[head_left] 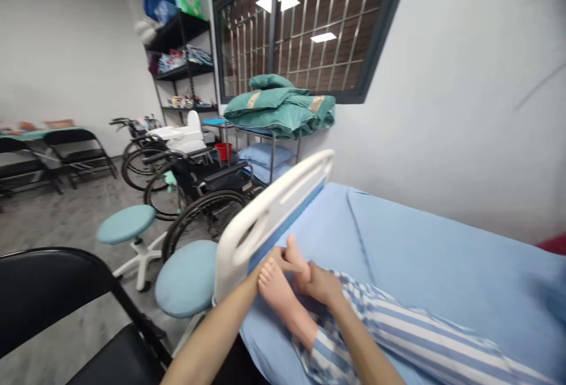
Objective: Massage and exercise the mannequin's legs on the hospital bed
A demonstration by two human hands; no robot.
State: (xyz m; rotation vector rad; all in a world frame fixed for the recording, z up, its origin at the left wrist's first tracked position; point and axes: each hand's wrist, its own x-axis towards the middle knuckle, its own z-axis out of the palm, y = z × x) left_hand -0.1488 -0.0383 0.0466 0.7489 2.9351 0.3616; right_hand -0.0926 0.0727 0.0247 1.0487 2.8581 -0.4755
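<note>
The left hand (279, 260) lies open, with its fingers laid flat against the side of an upright bare foot (294, 258). The right hand (319, 283) curls around the heel of that same foot. With a hand on each side, the foot seems held so that it stays steady. The other bare foot (274, 290) lies just beside it, with its toes near the left arm. Both feet come out of striped pajama legs (420, 338) that rest on a blue bed sheet (420, 243). A white bed end (274, 214) stands up close to the toes, likely to keep a person from sliding off.

Just past it is a round blue stool (188, 279), set near enough to sit by the bed. A black folding chair (57, 296) is at the near left. Farther off, wheelchairs (198, 196) stand in a row, out of the way. By the wall, a metal cart (269, 137) holds folded green blankets (278, 111) up top and blue pillows (265, 161) below. Black shelves (181, 61) hold boxes and cloth, and a desk (30, 134) sits far off.
</note>
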